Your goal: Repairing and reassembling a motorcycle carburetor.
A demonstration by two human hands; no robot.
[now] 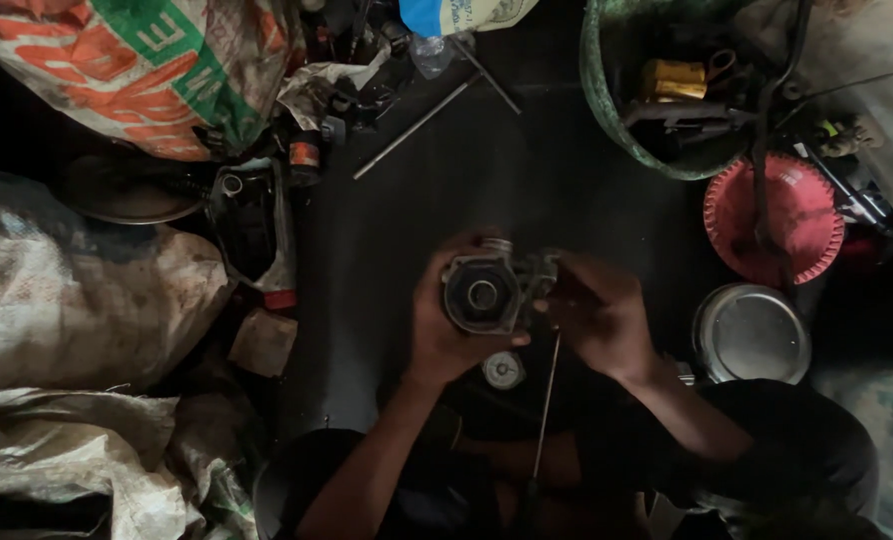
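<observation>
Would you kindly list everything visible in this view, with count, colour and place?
metal engine part: one, grey, centre, held in both hands
thin rod: one, dark, hanging below the right hand
small round disc: one, pale, under the part
long rods: two, grey, on the dark floor at top centre
woven sacks: several, whitish, left side
printed sack: one, orange and green, top left
basin: one, green, top right, holding tools
ribbed lid: one, red, right
round tin: one, silver, right
plastic bottle: one, clear, top
left hand: gripping the part
right hand: gripping the part
</observation>
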